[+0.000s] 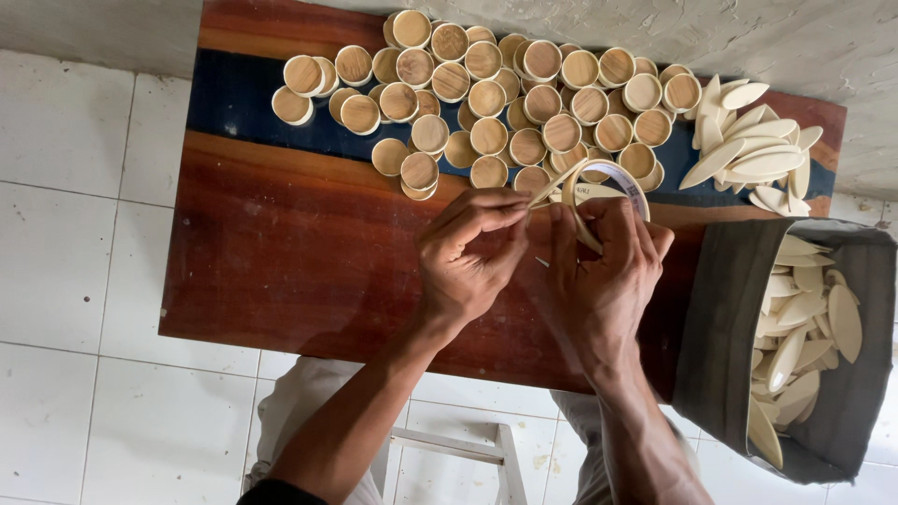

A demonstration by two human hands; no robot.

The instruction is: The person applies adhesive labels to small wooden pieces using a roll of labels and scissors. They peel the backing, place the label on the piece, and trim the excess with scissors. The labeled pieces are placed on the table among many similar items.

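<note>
1. Both forearms reach up over the wooden table (281,252).
2. Left hand (468,257) pinches the free end of a pale strip (547,187).
3. Right hand (599,276) grips the tape roll (608,182).
4. Beside it, a dark bag (720,327) holds pale oval pieces (795,327).
5. Beyond: round wooden discs (505,103), piled.

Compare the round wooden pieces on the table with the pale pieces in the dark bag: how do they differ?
The round wooden discs are circular with brown faces and pale rims; the leaf-shaped pieces are long, pointed ovals, pale all over. The discs lie heaped and overlapping on the wooden table; the leaf-shaped pieces fill the dark bag at the table's right end. Each disc looks shorter than a leaf-shaped piece is long. Both look like light wood, many alike.
</note>
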